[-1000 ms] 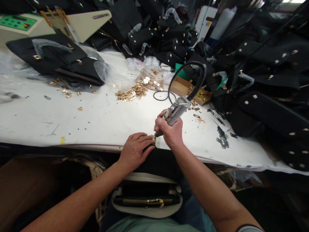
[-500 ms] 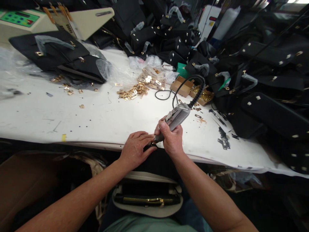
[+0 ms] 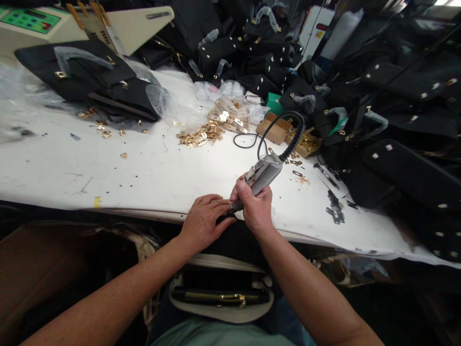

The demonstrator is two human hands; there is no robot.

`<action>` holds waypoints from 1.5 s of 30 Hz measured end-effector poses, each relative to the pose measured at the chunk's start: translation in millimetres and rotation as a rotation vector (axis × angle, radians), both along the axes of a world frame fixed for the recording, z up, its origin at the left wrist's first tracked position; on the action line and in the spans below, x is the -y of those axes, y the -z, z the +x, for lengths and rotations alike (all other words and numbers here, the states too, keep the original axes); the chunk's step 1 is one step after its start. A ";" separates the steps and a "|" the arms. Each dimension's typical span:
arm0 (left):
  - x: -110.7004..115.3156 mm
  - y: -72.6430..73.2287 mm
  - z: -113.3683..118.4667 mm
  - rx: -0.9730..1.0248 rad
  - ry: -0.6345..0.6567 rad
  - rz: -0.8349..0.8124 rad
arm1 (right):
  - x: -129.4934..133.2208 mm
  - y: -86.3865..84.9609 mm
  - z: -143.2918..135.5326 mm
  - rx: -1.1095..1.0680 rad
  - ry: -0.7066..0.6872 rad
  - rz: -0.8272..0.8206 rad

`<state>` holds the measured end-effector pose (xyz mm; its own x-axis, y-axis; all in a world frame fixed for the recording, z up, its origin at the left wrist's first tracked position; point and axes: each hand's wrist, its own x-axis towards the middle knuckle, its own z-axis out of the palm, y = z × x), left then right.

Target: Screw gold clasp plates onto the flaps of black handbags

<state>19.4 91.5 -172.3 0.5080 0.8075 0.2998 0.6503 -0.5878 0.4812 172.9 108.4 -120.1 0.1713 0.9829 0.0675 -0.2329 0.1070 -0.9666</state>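
My right hand (image 3: 257, 206) is wrapped round a grey corded electric screwdriver (image 3: 266, 172), tilted with its nose down to the left. Its tip meets a small metal fitting, mostly hidden by my fingers, at the near table edge. A black bag (image 3: 236, 245) lies across my lap and up against that edge. On its upper part my left hand (image 3: 203, 218) presses down, fingers together and thumb apart, gripping the bag beside the screwdriver tip. Toward me the bag gapes open, showing a pale lining and a gold zipper (image 3: 216, 296).
Gold metal plates (image 3: 201, 135) lie heaped on the white table (image 3: 173, 178). Behind the screwdriver stand small cardboard boxes (image 3: 275, 129), one holding gold parts. Black bags (image 3: 406, 168) pile up at the right and back; another bag (image 3: 82, 81) lies at the left by a machine (image 3: 54, 29).
The view has shifted slightly, so the table items appear a little to the right. Both hands and the screwdriver keep nearly the same position on the bag.
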 end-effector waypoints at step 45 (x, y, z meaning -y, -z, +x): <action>-1.3 1.3 1.5 0.042 -0.010 0.046 | -5.5 -6.4 -2.0 -0.020 0.167 0.000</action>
<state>20.9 92.8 -173.7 0.4862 0.7973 0.3577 0.6363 -0.6036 0.4805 170.9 114.0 -113.7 0.3336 0.9406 0.0625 -0.2307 0.1458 -0.9621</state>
